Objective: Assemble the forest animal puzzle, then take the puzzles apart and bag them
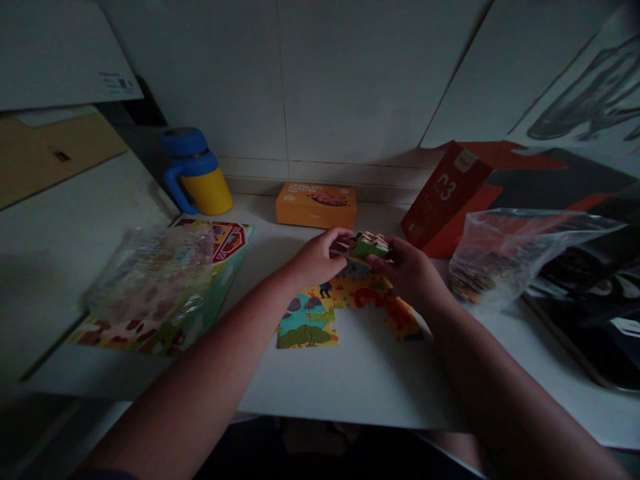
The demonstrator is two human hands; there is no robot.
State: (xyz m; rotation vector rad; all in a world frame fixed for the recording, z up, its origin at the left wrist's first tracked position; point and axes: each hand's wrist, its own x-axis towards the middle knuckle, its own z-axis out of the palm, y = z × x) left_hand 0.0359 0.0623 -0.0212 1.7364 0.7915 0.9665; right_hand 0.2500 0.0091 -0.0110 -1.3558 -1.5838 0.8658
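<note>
My right hand grips a small stack of jigsaw puzzle pieces, its thumb on the near side. From the left, the curled fingers and thumb of my left hand close on the same stack at its edge. Green shows on the stack's near face. Below the hands lies a partly joined jigsaw puzzle with a teal pond, a green crocodile and yellow ground. A red animal picture runs down its right side. My hands hide part of the puzzle's far edge.
An orange puzzle box stands at the back, with a blue and yellow jug to its left. Plastic wrap covers part of a printed sheet at left. Rightward are an open red box and a clear bag of pieces.
</note>
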